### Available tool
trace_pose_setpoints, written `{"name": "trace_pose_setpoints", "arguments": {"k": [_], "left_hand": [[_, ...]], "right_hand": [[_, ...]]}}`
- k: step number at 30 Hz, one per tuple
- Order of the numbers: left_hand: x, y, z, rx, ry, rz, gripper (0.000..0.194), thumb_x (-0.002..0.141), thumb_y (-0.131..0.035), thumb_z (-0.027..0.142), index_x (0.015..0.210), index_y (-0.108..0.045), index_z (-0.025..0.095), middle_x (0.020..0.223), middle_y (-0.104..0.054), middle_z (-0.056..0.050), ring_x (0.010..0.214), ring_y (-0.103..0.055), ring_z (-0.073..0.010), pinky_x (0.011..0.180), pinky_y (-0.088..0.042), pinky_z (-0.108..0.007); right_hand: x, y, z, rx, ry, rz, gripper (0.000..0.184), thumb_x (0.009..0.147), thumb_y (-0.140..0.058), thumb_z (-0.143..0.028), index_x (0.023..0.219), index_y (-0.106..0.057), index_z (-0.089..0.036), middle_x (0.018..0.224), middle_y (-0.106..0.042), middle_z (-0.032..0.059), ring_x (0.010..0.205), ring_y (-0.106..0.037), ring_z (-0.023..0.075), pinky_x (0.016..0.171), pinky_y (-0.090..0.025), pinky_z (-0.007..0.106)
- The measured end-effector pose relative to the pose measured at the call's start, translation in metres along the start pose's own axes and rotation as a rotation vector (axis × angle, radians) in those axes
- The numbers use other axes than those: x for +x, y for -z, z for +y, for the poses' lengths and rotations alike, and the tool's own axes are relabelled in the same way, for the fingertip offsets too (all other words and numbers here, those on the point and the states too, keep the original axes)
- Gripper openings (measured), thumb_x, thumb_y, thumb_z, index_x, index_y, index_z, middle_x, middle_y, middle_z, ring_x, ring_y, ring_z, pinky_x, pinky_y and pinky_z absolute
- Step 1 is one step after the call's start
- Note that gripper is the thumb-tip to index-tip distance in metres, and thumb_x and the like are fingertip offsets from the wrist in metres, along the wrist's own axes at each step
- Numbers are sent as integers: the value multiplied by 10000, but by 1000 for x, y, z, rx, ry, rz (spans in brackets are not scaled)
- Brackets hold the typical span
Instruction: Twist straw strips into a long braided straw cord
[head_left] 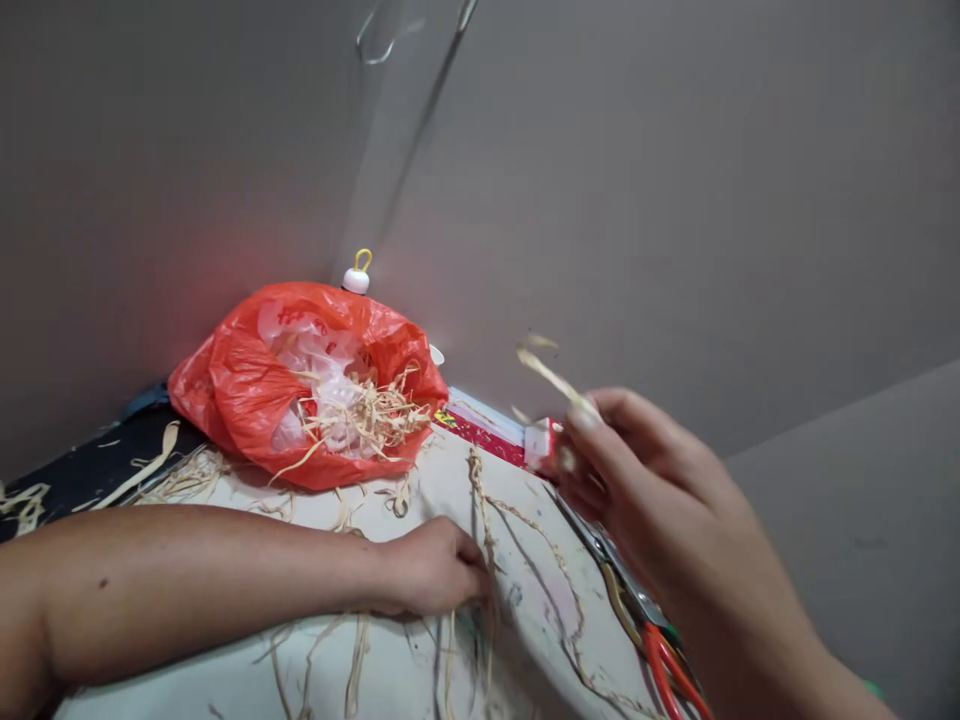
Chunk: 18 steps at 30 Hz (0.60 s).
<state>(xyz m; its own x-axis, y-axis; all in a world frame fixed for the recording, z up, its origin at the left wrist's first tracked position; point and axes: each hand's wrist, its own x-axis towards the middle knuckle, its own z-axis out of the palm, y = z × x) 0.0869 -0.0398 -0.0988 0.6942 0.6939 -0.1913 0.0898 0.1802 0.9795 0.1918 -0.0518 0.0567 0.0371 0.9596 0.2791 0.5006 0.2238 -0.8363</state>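
Note:
My right hand is raised on the right, thumb and fingers pinched on a pale dried fibre strip whose free end points up and left. Low over the white tabletop, my left hand is closed round pale fibre strands at the lower part of a thin braided cord; its fingertips are partly hidden. A second braided cord branches off and curves down to the right. Behind my left forearm sits a red plastic bag, its mouth showing a tangle of fibre strips.
Scissors with red handles lie at the table's right edge, beside other tan-handled scissors. Loose strips are scattered on the white tabletop. A white-capped bottle with a yellow loop stands behind the bag, near the grey wall.

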Motion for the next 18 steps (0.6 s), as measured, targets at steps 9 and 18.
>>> {"name": "trace_pose_setpoints", "arguments": {"k": [9,18], "left_hand": [[-8,0,15,84,95,121,88,572,-484,192,539,-549,144,457,-386,49,446,-301,-72,448,-195,-235],[-4,-1,6,3,45,30,261,591,-507,171,757,-701,120,543,-509,30,498,-383,-96,504,-323,-221]], "right_hand": [[105,-118,-18,-367,316,-263,255,742,-633,-272,972,-681,-175,883,-704,79,730,-618,181,668,-469,311],[100,-88,10,-380,534,-286,326,797,-485,-120,1040,-688,-198,958,-720,74,801,-649,181,749,-493,326]]}}
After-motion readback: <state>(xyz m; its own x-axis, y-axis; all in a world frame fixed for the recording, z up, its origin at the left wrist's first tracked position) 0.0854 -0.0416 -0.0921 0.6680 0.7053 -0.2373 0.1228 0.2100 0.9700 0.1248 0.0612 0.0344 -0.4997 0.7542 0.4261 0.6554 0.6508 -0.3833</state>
